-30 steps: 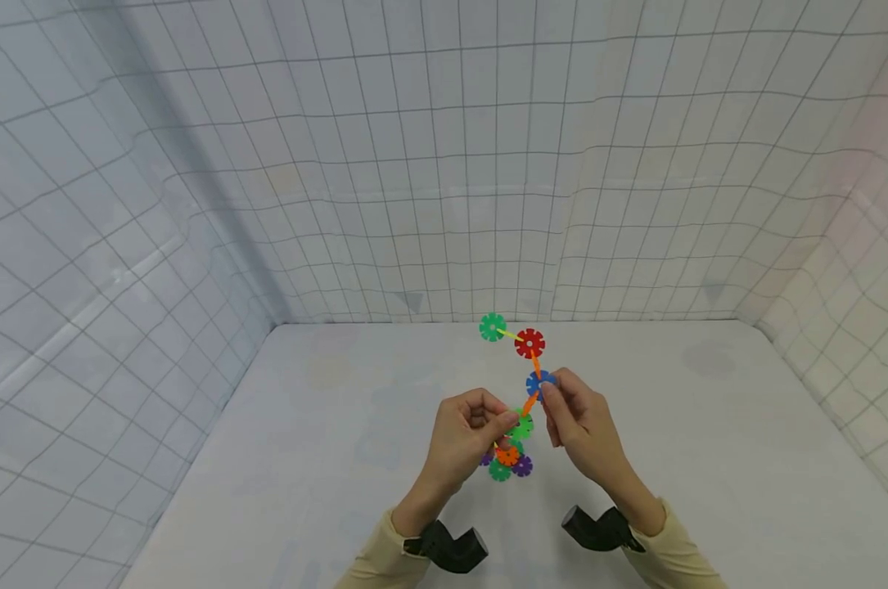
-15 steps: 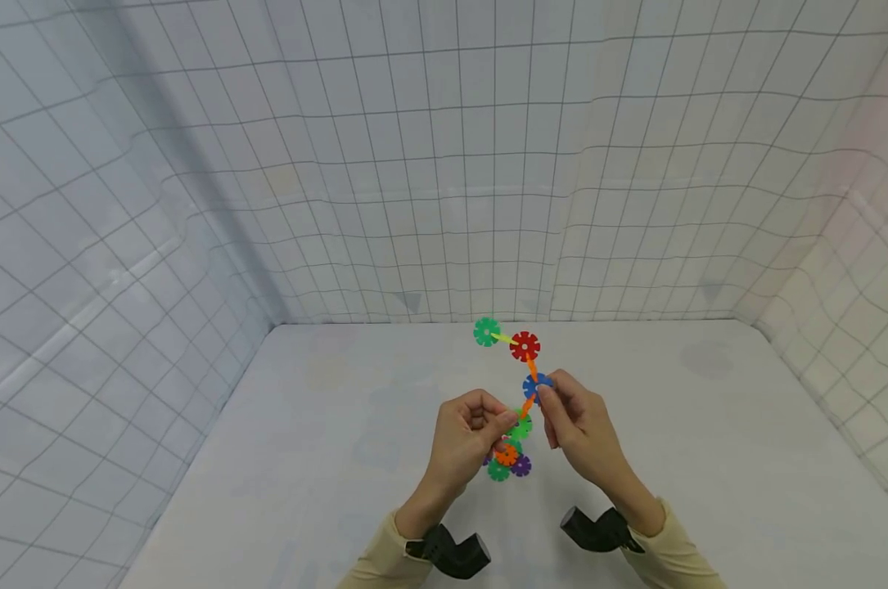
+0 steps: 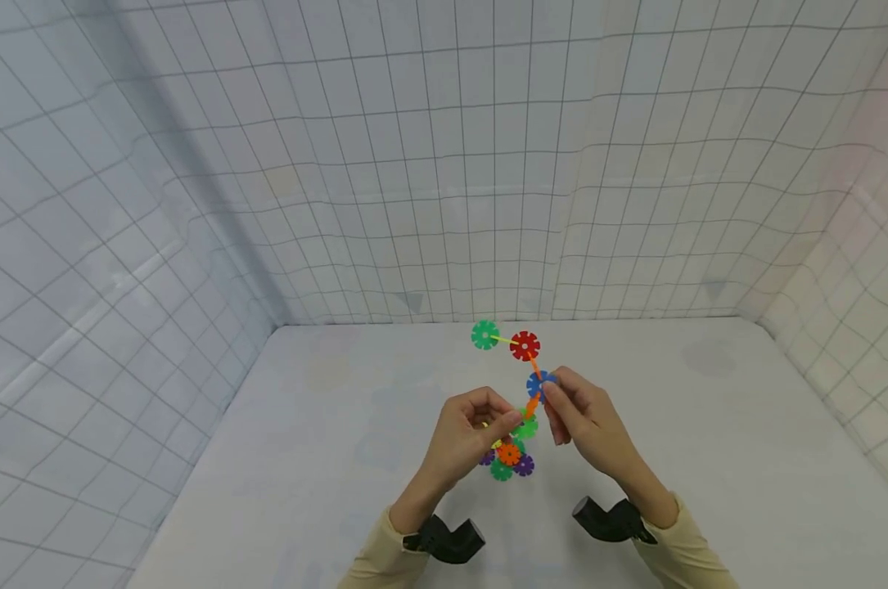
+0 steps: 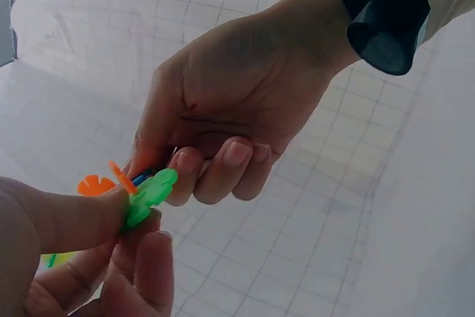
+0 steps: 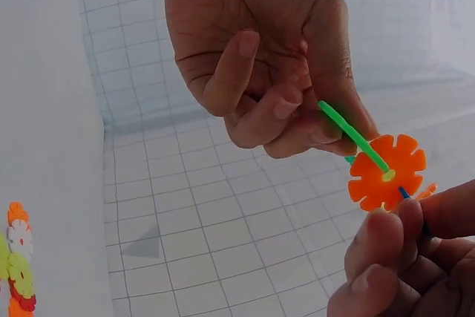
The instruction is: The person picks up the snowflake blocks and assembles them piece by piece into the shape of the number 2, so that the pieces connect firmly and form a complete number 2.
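Note:
A chain of notched plastic discs, snowflake building pieces, hangs between both hands. My left hand (image 3: 464,438) pinches the light green disc (image 4: 152,197) between thumb and finger. My right hand (image 3: 589,421) pinches the blue disc (image 3: 536,383), which appears only edge-on in the right wrist view. Between them sits an orange disc (image 5: 401,165), with the green disc's edge in one slot and the blue one's in another. Beyond the blue disc follow a second orange piece (image 3: 534,365), a red disc (image 3: 525,346), a thin yellow piece (image 3: 503,339) and a teal-green disc (image 3: 485,334) at the far end.
Several loose discs lie on the white table (image 3: 304,458) below the left hand, among them an orange disc (image 3: 510,454), a purple disc (image 3: 524,465) and a green disc (image 3: 501,469). A grid-patterned sheet (image 3: 444,164) encloses the back and sides.
The far end of the chain has swung slightly left, the teal-green disc also dropping a little. Both hands keep their pinch and have barely moved.

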Motion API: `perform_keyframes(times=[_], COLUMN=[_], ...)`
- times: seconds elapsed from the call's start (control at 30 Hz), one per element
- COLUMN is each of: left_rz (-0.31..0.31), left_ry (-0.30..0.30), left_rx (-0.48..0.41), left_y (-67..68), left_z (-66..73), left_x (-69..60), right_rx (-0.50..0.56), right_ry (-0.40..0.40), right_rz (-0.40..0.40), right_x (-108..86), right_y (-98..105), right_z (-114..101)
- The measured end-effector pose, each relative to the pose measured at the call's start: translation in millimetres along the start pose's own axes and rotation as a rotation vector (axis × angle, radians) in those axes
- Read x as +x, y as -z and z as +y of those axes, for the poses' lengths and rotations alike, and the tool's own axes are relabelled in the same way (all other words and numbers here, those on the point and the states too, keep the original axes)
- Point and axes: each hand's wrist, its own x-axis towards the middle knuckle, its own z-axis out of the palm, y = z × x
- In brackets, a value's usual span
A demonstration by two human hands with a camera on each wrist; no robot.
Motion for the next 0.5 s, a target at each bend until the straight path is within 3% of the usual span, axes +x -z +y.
perform_keyframes(times=[0.1, 0.23, 0.33, 0.5], left_rz=[-0.011, 0.052, 0.124, 0.187], left_ry=[0.015, 0.043, 0.052, 0.015], left_rx=[0.080, 0.107, 0.078, 0.014], left_y=[3.9, 7.2, 8.4, 9.4], left_z=[-2.5, -20.9, -35.6, -43.1], left_x=[1.6, 5.3, 7.9, 9.4], right_rx=[0.013, 0.082, 0.127, 0.167], right_ry=[-0.032, -0.089, -0.126, -0.142], right_rz=[-0.014, -0.048, -0.094, -0.146], right_x=[1.4, 2.2, 1.9, 1.3], right_y=[-1, -4, -7, -14], right_z=[1, 5, 9, 14])
